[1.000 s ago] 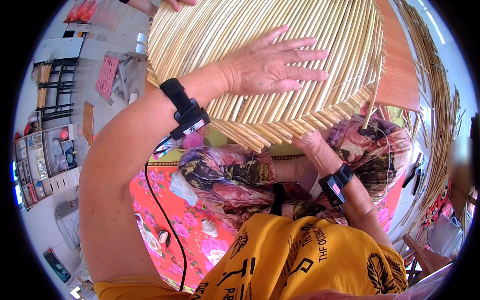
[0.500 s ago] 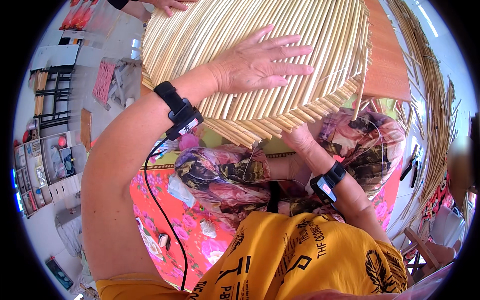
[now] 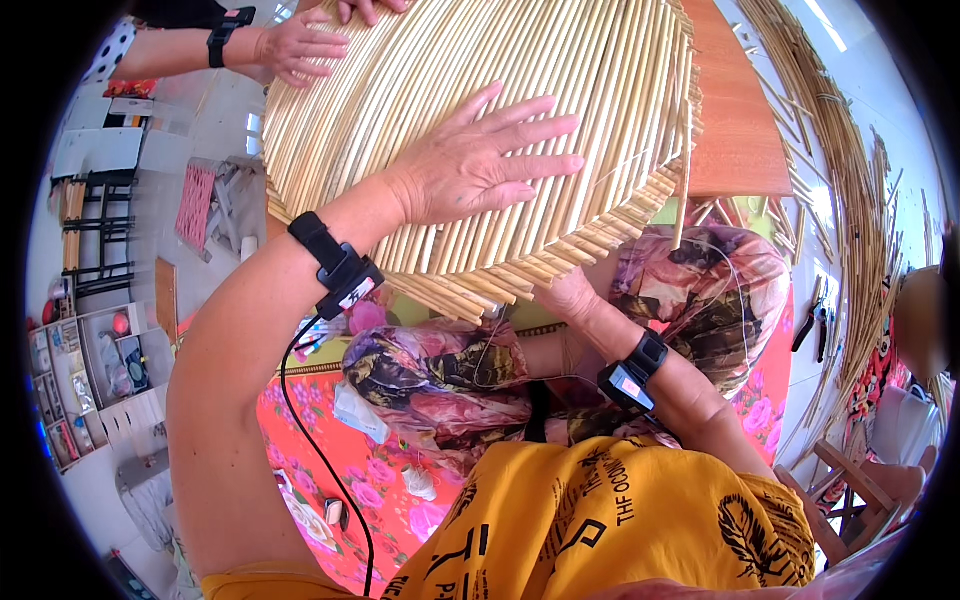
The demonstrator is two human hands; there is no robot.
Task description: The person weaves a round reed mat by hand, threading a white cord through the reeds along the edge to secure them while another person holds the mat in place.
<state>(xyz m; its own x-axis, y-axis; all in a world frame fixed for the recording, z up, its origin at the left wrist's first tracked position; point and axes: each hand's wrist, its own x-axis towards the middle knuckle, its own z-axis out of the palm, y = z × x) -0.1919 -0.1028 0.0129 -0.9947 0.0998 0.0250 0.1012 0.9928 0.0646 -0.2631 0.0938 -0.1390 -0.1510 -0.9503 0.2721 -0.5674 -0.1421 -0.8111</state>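
A large round mat of pale reed stalks [image 3: 420, 120], with a stepped edge of cut ends, spans the upper middle. My left hand [image 3: 490, 165] lies open on top of it, fingers spread across the stalks. Under the near edge is my right hand [image 3: 568, 294], its fingers hidden beneath the mat. A thin white thread [image 3: 733, 262] loops over my right knee. At the far left of the mat, another person's hand [image 3: 303, 48] rests by the rim, with a second hand [image 3: 368, 9] beside it, partly cut off by the picture edge.
A reddish wooden board [image 3: 738, 110] sits under the mat's right side. Long reed stalks [image 3: 850, 150] are heaped on the floor at right, near black-handled pliers [image 3: 815, 325]. A ball of white string [image 3: 420, 483] lies on the red floral cloth [image 3: 395, 520]. A parts tray [image 3: 120, 350] stands at left.
The whole view has shifted, so the mat and my hands appear farther left and lower. More of the other person's hands and arm shows. My hands keep their places on the mat.
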